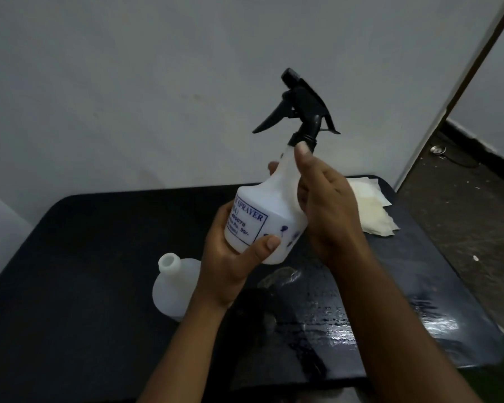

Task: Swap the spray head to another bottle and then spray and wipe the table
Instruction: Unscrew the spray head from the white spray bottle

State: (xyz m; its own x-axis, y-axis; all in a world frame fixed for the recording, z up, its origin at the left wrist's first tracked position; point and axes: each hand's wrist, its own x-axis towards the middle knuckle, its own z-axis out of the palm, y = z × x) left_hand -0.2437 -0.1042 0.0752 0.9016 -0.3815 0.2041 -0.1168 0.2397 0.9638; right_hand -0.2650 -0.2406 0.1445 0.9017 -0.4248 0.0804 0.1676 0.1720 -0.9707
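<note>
- Black plastic spray head (298,104) sits on the neck of a frosted white bottle (269,212), trigger sticking out to the left, nozzle tipped up toward the wall.
- That bottle is held up in the air over the table, tilted a bit, with blue printed text in a box and little blue flower prints on its smooth rounded body.
- Left hand (230,251) cups the bottle's base from underneath, thumb pressed across the front, fingers wrapped around the back.
- Right hand (326,205) lies against the bottle's sloped shoulder, fingers close together, one fingertip reaching up to the black collar; can't really tell how tightly it grips.
- Second bottle (175,286), same milky plastic, stands on the table with its round mouth open and no head, partly hidden behind the left wrist.
- Table (85,257) is dark and matte, with rounded corners and a shiny wet patch (390,312) on the right.
- Crumpled pale cloth (373,207) lies at the far right corner.
</note>
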